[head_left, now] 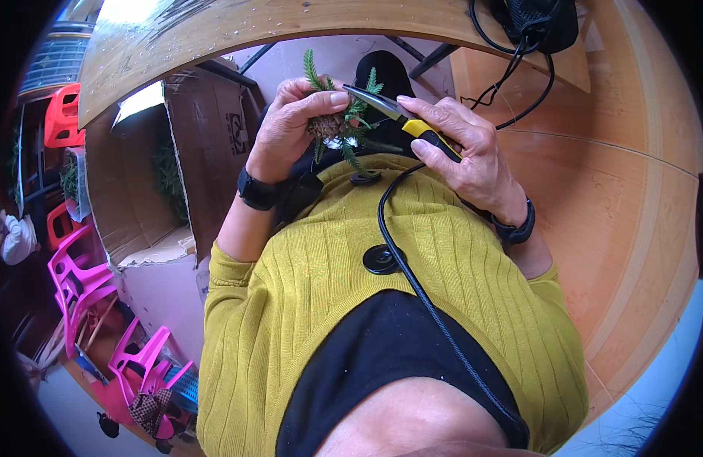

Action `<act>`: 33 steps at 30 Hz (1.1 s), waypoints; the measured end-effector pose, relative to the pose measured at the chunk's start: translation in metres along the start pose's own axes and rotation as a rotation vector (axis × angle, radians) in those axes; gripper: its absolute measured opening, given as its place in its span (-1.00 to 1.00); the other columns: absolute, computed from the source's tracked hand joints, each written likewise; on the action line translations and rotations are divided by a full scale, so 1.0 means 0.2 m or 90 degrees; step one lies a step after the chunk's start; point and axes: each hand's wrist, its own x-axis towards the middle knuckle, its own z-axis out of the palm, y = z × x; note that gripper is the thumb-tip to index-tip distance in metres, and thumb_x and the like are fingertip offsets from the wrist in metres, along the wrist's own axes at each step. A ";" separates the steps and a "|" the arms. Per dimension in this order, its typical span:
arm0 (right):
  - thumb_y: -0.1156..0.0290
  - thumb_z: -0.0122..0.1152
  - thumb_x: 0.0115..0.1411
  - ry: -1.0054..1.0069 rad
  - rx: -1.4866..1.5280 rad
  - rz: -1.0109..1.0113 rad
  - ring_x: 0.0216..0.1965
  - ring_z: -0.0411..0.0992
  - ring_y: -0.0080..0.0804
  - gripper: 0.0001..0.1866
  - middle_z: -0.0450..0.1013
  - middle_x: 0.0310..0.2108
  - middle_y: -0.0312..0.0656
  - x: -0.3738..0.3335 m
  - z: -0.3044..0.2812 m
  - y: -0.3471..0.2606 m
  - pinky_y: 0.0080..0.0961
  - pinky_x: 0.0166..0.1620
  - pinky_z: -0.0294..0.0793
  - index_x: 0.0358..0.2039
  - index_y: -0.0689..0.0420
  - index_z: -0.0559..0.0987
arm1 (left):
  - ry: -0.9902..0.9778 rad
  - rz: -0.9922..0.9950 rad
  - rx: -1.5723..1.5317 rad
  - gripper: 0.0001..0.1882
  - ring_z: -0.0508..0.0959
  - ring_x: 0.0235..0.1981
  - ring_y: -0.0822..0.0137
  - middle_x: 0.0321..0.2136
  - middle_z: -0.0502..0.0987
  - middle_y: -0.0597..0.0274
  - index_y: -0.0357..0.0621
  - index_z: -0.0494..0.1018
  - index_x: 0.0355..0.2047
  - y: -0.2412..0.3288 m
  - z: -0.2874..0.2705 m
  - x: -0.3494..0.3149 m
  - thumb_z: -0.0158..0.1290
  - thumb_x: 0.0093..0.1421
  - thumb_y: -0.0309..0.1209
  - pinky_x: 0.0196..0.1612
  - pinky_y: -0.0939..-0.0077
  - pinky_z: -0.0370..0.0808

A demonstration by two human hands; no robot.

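Over my lap, my left hand pinches a green artificial pine sprig that carries a brown pine cone. Its needled twigs spread up, right and down from the cone. My right hand is wrapped round the yellow and black handles of long-nose pliers. Their grey jaws point left and reach to the sprig's top, close by my left fingertips. Whether the jaws grip a wire or twig there is too small to tell.
A wooden table curves across the far side, with a black bundle of cables at its right. An open cardboard box with greenery inside stands at left. Pink plastic chairs lie beyond it. A black cord hangs down my front.
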 end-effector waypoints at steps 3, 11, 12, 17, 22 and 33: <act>0.52 0.18 0.09 -0.005 0.025 0.003 -0.42 0.33 -0.47 -0.54 0.42 -0.39 -0.18 0.00 0.01 0.01 -0.57 -0.31 0.35 0.06 0.19 0.48 | -0.017 -0.021 -0.033 -0.92 0.63 -0.42 0.37 -0.43 0.60 0.19 -0.30 0.54 -0.36 0.01 0.00 0.00 0.16 0.12 -0.54 -0.27 0.49 0.62; 0.40 0.06 0.22 -0.091 0.382 0.325 -0.58 0.25 -0.65 -0.59 0.41 -0.43 -0.25 0.01 0.02 0.05 -0.72 -0.49 0.26 0.08 0.24 0.45 | 0.102 0.119 0.322 -0.87 0.59 -0.43 0.47 -0.40 0.61 0.25 -0.26 0.56 -0.30 -0.02 0.05 0.00 0.17 0.13 -0.51 -0.30 0.64 0.55; 0.38 0.04 0.23 -0.105 0.535 0.392 -0.60 0.23 -0.68 -0.58 0.41 -0.45 -0.26 0.01 0.01 0.06 -0.75 -0.52 0.25 0.08 0.25 0.44 | 0.116 0.151 0.369 -0.86 0.58 -0.43 0.49 -0.39 0.61 0.26 -0.26 0.56 -0.28 -0.03 0.06 0.00 0.18 0.13 -0.52 -0.31 0.66 0.54; 0.36 0.04 0.24 -0.085 0.510 0.385 -0.61 0.25 -0.72 -0.55 0.39 -0.48 -0.26 0.00 -0.01 0.01 -0.82 -0.58 0.24 0.11 0.30 0.41 | 0.142 0.161 0.375 -0.81 0.56 -0.41 0.56 -0.39 0.61 0.29 -0.25 0.57 -0.24 -0.04 0.05 -0.03 0.20 0.10 -0.54 -0.31 0.72 0.52; 0.36 0.06 0.23 -0.127 0.457 0.369 -0.55 0.28 -0.67 -0.55 0.41 -0.44 -0.27 -0.01 -0.03 -0.01 -0.77 -0.47 0.32 0.11 0.26 0.42 | 0.134 0.095 0.246 -0.81 0.56 -0.40 0.57 -0.41 0.61 0.29 -0.26 0.57 -0.24 -0.04 0.06 -0.06 0.21 0.10 -0.53 -0.29 0.74 0.52; 0.48 0.15 0.11 -0.086 0.004 0.080 -0.39 0.33 -0.47 -0.55 0.41 -0.40 -0.17 -0.01 -0.08 -0.09 -0.58 -0.26 0.33 0.07 0.14 0.49 | 0.129 0.090 0.266 -0.81 0.56 -0.39 0.55 -0.41 0.59 0.29 -0.26 0.57 -0.26 -0.02 0.09 -0.10 0.20 0.09 -0.52 -0.24 0.68 0.51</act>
